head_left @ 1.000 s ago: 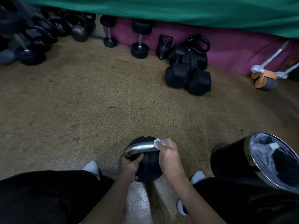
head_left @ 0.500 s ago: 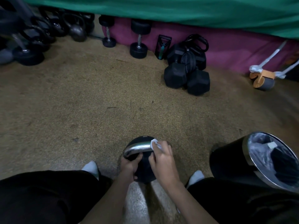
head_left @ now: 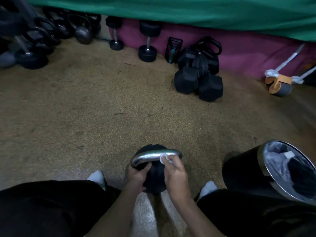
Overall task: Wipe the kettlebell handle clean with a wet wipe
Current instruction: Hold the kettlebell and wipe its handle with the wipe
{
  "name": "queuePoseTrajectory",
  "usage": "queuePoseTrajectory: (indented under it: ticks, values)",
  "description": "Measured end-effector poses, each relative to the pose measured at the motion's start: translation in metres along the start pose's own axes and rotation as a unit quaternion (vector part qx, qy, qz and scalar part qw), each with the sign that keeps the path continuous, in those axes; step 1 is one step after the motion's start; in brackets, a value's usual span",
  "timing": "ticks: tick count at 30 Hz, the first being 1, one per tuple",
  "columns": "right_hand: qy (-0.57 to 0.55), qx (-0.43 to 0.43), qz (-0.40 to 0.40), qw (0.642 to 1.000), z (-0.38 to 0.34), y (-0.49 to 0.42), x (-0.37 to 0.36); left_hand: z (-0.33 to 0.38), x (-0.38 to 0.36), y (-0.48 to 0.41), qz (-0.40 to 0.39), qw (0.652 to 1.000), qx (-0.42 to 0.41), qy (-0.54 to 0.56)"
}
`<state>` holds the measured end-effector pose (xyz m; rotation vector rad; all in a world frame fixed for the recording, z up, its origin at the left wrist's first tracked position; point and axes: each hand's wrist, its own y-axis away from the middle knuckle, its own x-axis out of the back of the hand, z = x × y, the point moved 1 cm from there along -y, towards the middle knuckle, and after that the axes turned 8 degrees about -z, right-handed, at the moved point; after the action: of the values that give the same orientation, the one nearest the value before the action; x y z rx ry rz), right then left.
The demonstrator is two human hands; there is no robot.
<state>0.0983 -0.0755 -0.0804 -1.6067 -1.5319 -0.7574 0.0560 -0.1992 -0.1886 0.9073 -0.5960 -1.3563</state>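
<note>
- One black round kettlebell (head_left: 156,177) stands on the floor, low and central in the view, between the person's knees.
- Its curved silver metal handle (head_left: 147,156) arches across the top of the ball, running left to right.
- A small white wet wipe (head_left: 163,158), bunched up, sits against the handle just right of its middle.
- Right hand (head_left: 176,174): fingertips drawn together, pinching the wipe and pressing it onto the metal. Thumb placement: cannot tell.
- Left hand (head_left: 137,175): fingers curled round the ball's left side, just beneath the handle's left end, gripping it.
- Two white socks flank the kettlebell, one on the left (head_left: 96,177) and one on the right (head_left: 207,187). Black trouser legs (head_left: 42,207) fill the bottom corners.
- A black cylindrical bin (head_left: 242,168) with a metal rim and a clear plastic liner stands to the right, near the kettlebell but apart from it. A white scrap (head_left: 289,154) lies in the liner.
- Floor: tan speckled carpet (head_left: 102,108).
- Well apart, beyond and to the right, sits a cluster of black hex dumbbells (head_left: 198,82).
- Two round-headed dumbbells (head_left: 147,41) stand on end against a magenta wall pad (head_left: 248,48).
- A group of dark kettlebells (head_left: 83,33) is at far left.
- An orange and grey ab roller (head_left: 278,84) lies at far right.
- A green cloth (head_left: 188,11) hangs across the top edge.
</note>
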Motion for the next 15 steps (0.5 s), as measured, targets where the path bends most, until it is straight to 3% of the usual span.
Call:
queuePoseTrajectory:
  ticks: [15]
  values:
    - [-0.019,-0.002,0.012,1.0,0.0,-0.001,0.008,0.003,-0.002,0.004,0.014,1.0,0.007,-0.008]
